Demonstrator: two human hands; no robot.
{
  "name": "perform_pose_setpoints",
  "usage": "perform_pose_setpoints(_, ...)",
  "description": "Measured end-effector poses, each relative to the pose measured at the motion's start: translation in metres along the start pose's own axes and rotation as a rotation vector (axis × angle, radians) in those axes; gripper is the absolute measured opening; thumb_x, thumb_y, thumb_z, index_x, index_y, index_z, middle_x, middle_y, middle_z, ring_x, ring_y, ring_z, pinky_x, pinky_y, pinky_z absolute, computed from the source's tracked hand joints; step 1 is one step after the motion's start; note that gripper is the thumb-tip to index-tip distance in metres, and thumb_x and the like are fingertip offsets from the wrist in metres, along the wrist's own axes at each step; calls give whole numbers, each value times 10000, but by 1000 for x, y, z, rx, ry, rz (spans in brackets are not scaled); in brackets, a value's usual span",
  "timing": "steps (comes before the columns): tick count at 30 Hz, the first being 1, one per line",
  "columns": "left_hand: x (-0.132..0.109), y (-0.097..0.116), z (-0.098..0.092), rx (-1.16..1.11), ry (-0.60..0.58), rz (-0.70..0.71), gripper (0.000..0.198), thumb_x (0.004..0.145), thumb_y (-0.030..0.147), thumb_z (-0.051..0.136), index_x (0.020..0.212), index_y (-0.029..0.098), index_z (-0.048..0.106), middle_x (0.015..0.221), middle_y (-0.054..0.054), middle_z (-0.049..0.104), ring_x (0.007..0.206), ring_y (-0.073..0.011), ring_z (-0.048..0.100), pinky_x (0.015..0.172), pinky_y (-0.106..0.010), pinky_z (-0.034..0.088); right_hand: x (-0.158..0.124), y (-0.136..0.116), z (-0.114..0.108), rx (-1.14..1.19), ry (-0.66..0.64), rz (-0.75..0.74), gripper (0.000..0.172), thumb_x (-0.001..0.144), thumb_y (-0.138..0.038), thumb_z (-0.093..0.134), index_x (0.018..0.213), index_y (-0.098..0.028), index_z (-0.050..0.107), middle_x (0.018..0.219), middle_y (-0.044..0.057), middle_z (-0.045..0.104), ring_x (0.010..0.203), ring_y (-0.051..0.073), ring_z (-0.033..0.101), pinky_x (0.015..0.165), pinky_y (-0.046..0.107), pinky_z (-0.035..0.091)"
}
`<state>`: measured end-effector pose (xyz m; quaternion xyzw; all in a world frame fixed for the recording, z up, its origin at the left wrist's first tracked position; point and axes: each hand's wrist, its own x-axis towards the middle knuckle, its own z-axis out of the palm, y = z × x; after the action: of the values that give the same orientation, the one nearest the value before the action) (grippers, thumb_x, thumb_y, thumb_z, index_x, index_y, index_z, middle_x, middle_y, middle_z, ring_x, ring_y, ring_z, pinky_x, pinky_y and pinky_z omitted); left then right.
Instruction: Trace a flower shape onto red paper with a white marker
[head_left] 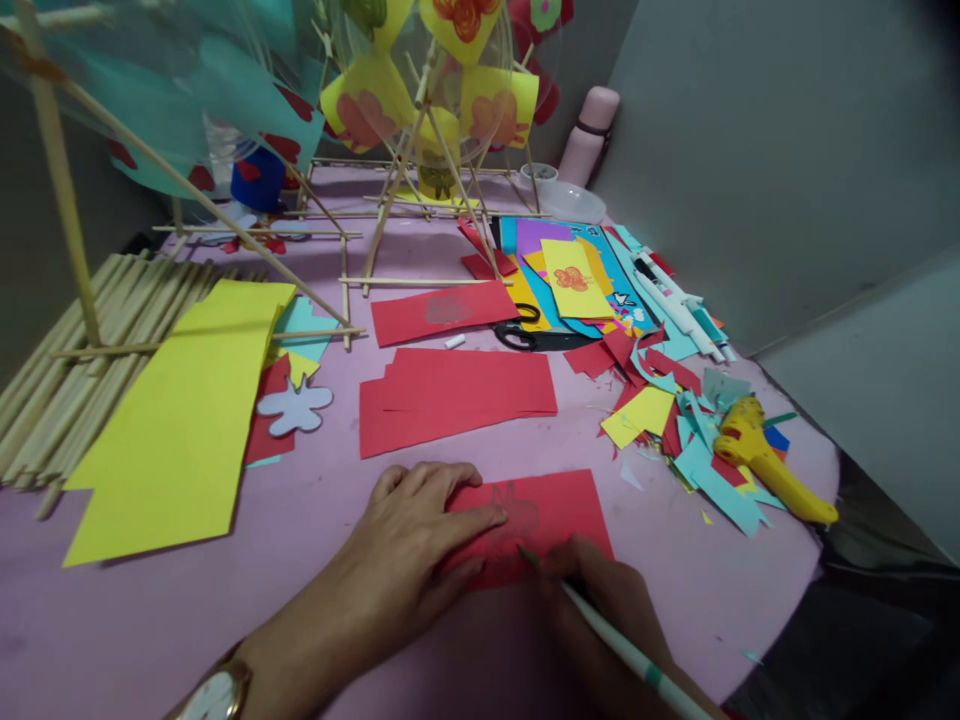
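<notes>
A red paper piece (577,505) lies on the table in front of me, with a dark drawn shape on it. My left hand (420,535) rests with fingers spread on its left part, pressing it flat. In my right hand (600,600) is a white marker pen (622,645) with a green tip, which touches or nearly touches the paper beside the drawing. Just beyond lie more red paper pieces (465,395) stacked unevenly. Behind these is another red strip (442,310) with a dark drawing, and a small white pen cap (455,342) sits near it.
Yellow paper (180,420) and wooden sticks (67,370) lie left, near a pale flower cutout (295,405). Stick frames (420,130) stand behind. On the right are scissors (517,335), paper scraps (697,440), markers (682,305) and a yellow glue gun (772,465). A pink bottle (589,135) stands farther back.
</notes>
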<state>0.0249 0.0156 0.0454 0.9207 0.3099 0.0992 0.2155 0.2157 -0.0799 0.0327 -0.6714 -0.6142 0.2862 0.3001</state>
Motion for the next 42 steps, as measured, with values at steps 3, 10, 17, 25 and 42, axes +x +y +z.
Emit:
perform_pose_setpoints(3, 1, 0, 0, 7, -8, -1, 374, 849, 245, 571, 1198, 375, 541, 1219, -55, 502, 1062, -276, 454, 834, -439, 308, 2, -2, 2, -32, -2, 19, 124, 751, -171, 436, 658, -214, 507, 518, -11, 621, 435, 136, 569, 416, 190, 383)
perform_pose_setpoints(10, 0, 0, 0, 12, -11, 4, 353, 866, 249, 557, 1195, 374, 539, 1216, -51, 500, 1055, -265, 454, 829, -426, 307, 7, -6, 1, -83, -18, -76, 156, 771, -152, 424, 651, -209, 505, 520, -17, 609, 440, 119, 553, 437, 176, 394)
perform_pose_setpoints(17, 1, 0, 1, -4, -17, 1, 332, 862, 270, 564, 1177, 373, 554, 1213, -52, 503, 1052, -274, 462, 826, -434, 310, 6, -7, 1, -113, -6, 5, 142, 741, -149, 431, 654, -217, 520, 493, -28, 609, 416, 129, 558, 413, 180, 391)
perform_pose_setpoints(25, 0, -1, 3, 9, 14, 12, 357, 847, 257, 570, 1184, 373, 555, 1211, -54, 509, 1047, -274, 466, 824, -429, 315, 4, -5, 2, -121, 11, 48, 132, 742, -148, 436, 650, -227, 490, 473, -36, 589, 394, 129, 549, 392, 179, 377)
perform_pose_setpoints(42, 0, -2, 3, 15, 41, 15, 351, 841, 267, 566, 1175, 375, 570, 1205, -53, 519, 1041, -278, 474, 821, -428, 317, 2, -2, 2, -134, 2, 12, 141, 727, -151, 409, 615, -225, 452, 459, -35, 560, 393, 119, 515, 394, 185, 342)
